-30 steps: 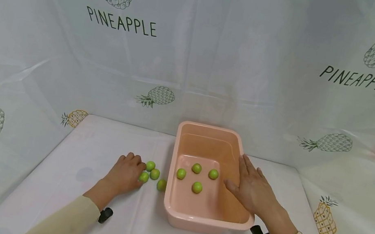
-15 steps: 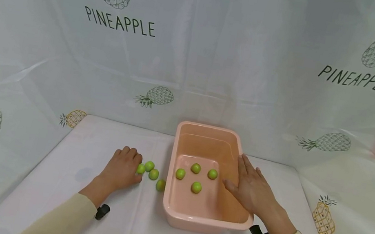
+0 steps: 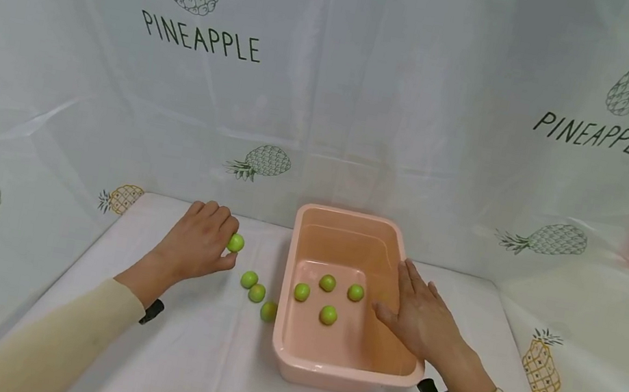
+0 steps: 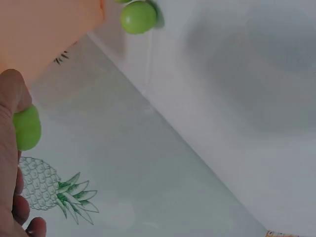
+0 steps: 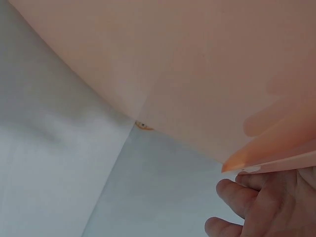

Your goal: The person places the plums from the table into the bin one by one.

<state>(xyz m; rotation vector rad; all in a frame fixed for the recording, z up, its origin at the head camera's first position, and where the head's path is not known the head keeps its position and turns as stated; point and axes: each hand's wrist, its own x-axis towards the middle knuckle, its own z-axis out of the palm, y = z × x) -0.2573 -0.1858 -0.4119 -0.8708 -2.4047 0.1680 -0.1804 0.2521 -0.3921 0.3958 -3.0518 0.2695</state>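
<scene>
My left hand (image 3: 197,242) pinches a small round green fruit (image 3: 235,243) between thumb and fingers, raised over the left of the table. In the left wrist view the same green fruit (image 4: 28,128) shows at the fingertips. Three similar green fruits (image 3: 257,293) lie on the cloth, left of a pink plastic bin (image 3: 344,371). Several more green fruits (image 3: 328,315) lie apart on the bin floor. At the bin's right side, my right hand (image 3: 425,315) holds the wall, thumb inside and fingers along the rim. The right wrist view shows fingers (image 5: 237,197) beside the rim.
A white cloth (image 3: 185,369) covers the table. Behind and at both sides hangs a pale curtain (image 3: 369,94) printed with pineapples. The table's back edge runs just behind the bin.
My left hand has picked up one green fruit from the group beside the bin and moved it up, away from me and slightly left. The right hand and the bin stay put.
</scene>
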